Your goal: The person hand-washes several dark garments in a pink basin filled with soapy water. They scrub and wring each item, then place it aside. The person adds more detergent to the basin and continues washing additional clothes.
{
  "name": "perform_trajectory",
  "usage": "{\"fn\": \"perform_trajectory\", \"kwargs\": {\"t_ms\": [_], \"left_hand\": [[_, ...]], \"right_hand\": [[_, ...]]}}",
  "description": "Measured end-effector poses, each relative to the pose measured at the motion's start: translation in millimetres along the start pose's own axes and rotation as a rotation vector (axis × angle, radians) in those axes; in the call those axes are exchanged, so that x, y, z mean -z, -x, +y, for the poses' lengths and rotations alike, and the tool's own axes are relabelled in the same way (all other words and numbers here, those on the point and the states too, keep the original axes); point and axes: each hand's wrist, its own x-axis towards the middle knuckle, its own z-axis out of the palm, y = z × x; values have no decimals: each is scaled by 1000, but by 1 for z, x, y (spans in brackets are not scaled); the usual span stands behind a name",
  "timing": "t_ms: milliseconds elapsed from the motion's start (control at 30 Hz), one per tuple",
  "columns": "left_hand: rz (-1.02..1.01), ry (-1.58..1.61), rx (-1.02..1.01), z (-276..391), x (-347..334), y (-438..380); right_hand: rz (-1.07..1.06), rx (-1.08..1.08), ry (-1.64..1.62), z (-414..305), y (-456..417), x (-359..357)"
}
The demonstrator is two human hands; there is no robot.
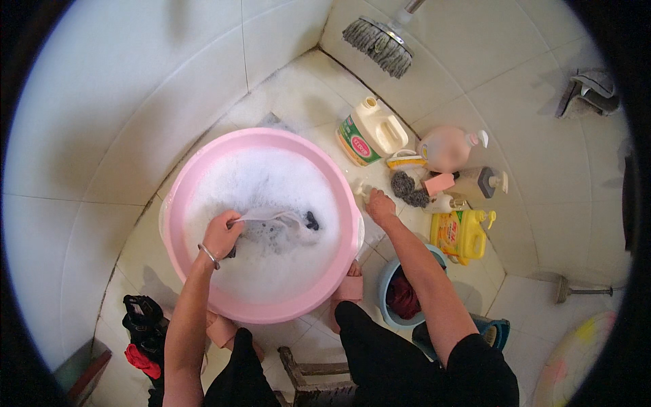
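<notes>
A wide pink plastic basin full of white suds stands on the floor before me. Over its left half, my left hand pinches a pale, thin piece of fabric that trails across the foam. Small dark cloth bits poke out of the water near it. Past the basin's right rim, my right hand has its fingers curled at a small white object, whose kind is unclear. A metal bangle circles my left wrist.
To the right stand a cream detergent jug, a pink pump bottle, steel-wool scourers and a yellow pump jug. A blue bucket holds dark red cloth. Black and red clothes lie left; a wooden stool is below me.
</notes>
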Motion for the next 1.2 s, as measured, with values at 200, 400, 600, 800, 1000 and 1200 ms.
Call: {"fn": "perform_trajectory", "kwargs": {"t_ms": [200,400,600,800,1000,1200], "left_hand": [[-10,36,69,8,-2,3],[32,53,71,6,5,9],[2,15,16,9,0,7],[19,30,78,-3,5,8],[47,50,81,1,6,11],[29,71,119,0,3,10]], "right_hand": [[312,-40,-240,7,53,123],[981,380,-1096,-53,63,299],[833,312,-843,-67,4,314],[816,275,-803,-73,-11,303],[802,253,-660,-70,-24,301],[568,245,-604,-66,-61,258]]}}
